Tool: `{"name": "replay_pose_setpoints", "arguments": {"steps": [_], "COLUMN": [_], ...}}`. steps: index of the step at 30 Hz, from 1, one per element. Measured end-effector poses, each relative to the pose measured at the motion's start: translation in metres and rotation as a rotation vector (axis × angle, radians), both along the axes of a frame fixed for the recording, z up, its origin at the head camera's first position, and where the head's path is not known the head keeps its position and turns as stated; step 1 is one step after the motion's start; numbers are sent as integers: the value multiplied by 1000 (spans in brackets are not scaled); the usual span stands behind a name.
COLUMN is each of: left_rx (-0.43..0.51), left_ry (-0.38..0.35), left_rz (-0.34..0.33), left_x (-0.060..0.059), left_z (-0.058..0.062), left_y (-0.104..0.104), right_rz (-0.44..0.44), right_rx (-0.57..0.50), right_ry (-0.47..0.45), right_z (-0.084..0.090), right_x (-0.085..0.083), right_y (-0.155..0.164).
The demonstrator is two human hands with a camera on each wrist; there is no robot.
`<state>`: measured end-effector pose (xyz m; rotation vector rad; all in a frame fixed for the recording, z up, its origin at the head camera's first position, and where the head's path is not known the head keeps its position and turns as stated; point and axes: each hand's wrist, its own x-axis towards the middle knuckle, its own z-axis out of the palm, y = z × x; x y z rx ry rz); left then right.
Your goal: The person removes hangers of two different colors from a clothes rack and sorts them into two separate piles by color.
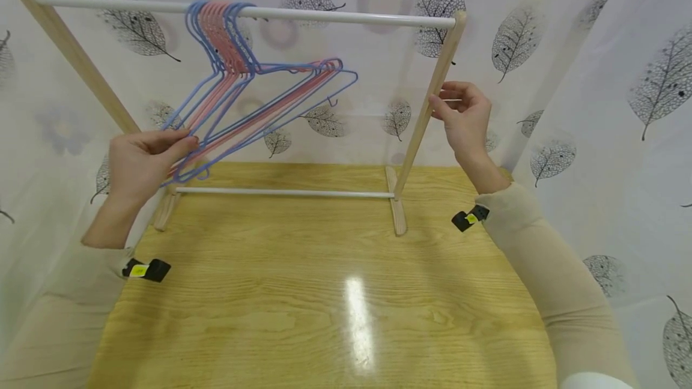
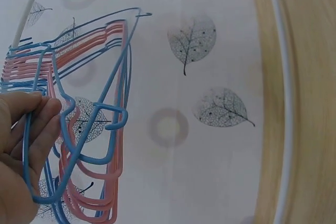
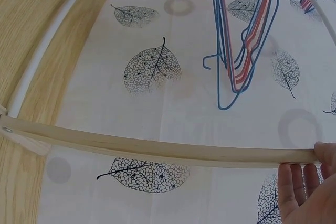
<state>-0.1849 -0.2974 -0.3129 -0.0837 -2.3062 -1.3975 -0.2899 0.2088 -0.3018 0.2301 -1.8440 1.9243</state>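
Observation:
A small wooden clothes rack [image 1: 432,95] stands on the table with a white top rail [image 1: 351,15]. Several blue and pink wire hangers [image 1: 254,89] hang bunched near the rail's left end and swing out to the right. My left hand [image 1: 142,159] pinches the lower left corners of the bunch; the left wrist view shows my fingers [image 2: 37,129] curled round the blue and pink wires [image 2: 105,129]. My right hand [image 1: 459,114] holds the right wooden upright; in the right wrist view its fingertips [image 3: 299,182] rest on that post [image 3: 157,149].
The rack's white lower rail [image 1: 281,192] and wooden feet [image 1: 397,209] sit at the back of the yellow wood table [image 1: 324,293]. A leaf-patterned white curtain [image 1: 594,77] surrounds the table at the back and on both sides.

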Motion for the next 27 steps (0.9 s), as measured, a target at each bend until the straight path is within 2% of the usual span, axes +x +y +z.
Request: {"name": "replay_pose_setpoints", "arguments": {"steps": [5, 12, 22, 27], "left_rx": [46, 102, 289, 228], "left_ry": [36, 13, 79, 110], "left_rz": [20, -20, -101, -52], "left_x": [4, 9, 9, 11], "left_z": [5, 10, 17, 22], "left_y": [0, -1, 6, 8], "right_rz": [13, 18, 2, -2], "right_rx": [-15, -26, -18, -12], "right_ry": [1, 0, -7, -12], "right_z": [0, 0, 4, 4], "right_x": [0, 0, 1, 1], "right_y": [-1, -1, -2, -3]}}
